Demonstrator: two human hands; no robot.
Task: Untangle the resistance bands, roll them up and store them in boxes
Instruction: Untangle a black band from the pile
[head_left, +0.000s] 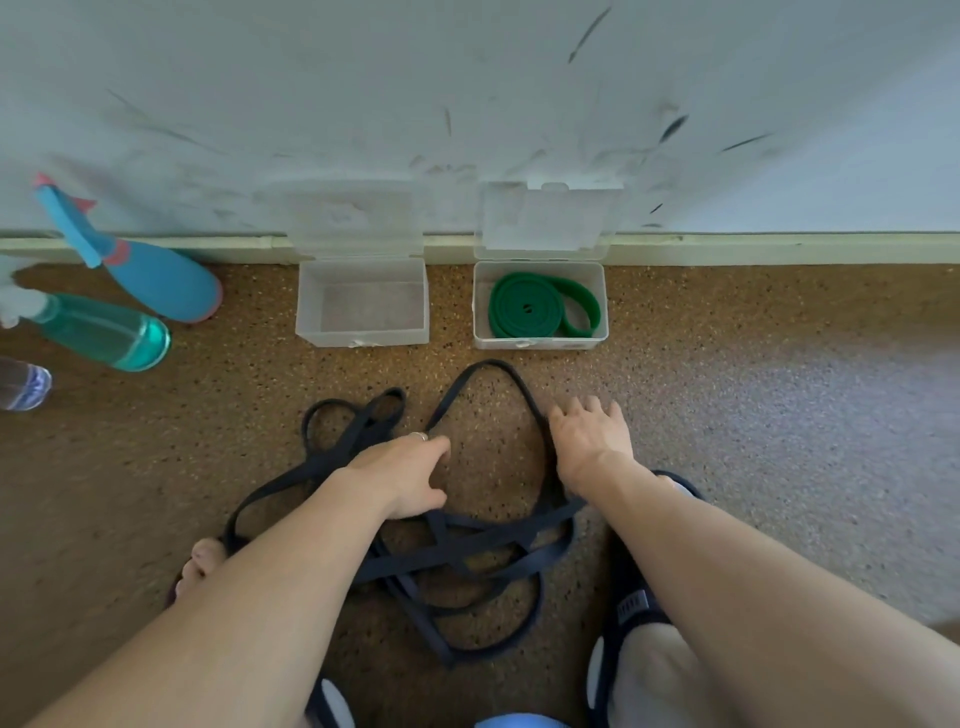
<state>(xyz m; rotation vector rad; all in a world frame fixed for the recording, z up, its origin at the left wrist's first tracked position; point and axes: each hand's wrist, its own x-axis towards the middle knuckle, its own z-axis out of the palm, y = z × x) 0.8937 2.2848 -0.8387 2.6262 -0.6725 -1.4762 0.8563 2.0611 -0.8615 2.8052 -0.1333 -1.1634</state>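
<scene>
A dark navy resistance band (467, 551) lies tangled in loops on the brown speckled floor in front of me. My left hand (410, 473) sits on its left side, fingers curled over a strand that runs up into a tall loop. My right hand (587, 436) rests with straight, spread fingers on the right side of that loop. By the wall stand two clear plastic boxes with their lids up. The left box (311, 332) holds nothing, and the right box (540, 343) holds a rolled green band (519, 309).
A blue spray bottle (161, 280), a teal spray bottle (104, 332) and a small water bottle (21, 387) lie at the left. My feet in dark slippers (639, 613) flank the tangle. The scuffed wall and baseboard (779, 247) close the far side.
</scene>
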